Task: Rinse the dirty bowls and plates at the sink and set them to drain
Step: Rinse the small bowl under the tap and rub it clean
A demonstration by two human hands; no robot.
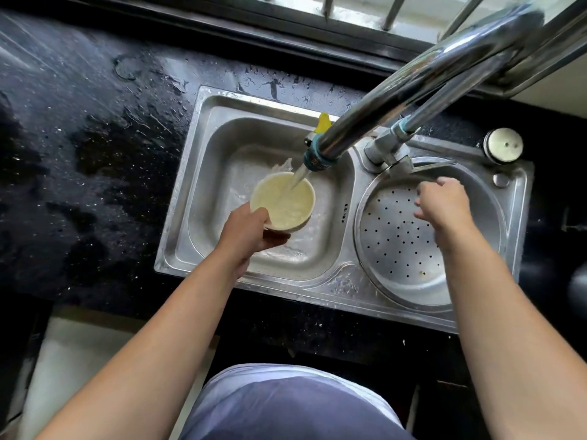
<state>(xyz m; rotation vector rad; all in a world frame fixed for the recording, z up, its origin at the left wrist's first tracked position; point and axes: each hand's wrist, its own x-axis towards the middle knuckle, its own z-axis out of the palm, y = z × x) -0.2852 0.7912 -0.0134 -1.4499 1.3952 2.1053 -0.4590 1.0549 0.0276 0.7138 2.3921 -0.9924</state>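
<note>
Head camera looks straight down on you at a steel double sink [203, 173] set in a wet black counter [95, 138]. Your left hand [246, 231] is clamped on the near rim of a pale bowl [282, 201], thumb over the edge and fingers beneath, holding it in the left basin right under the tap [320, 155]. Water is running into it, and the bowl is brimming with cloudy, yellowish water. Your right hand [441, 201] hangs empty over the round perforated drain tray [397, 239] in the right basin, fingers loosely curled and gripping nothing, just below the tap's base. You are in the rinsing step, I judge, with this bowl not yet clean. The next move probably calls for tipping the bowl to dump that murky water, perhaps with the free hand wiping inside, before you carry it across to the tray. Keep your grip firm, since the rim is likely slippery. No other dishes are in view.
</note>
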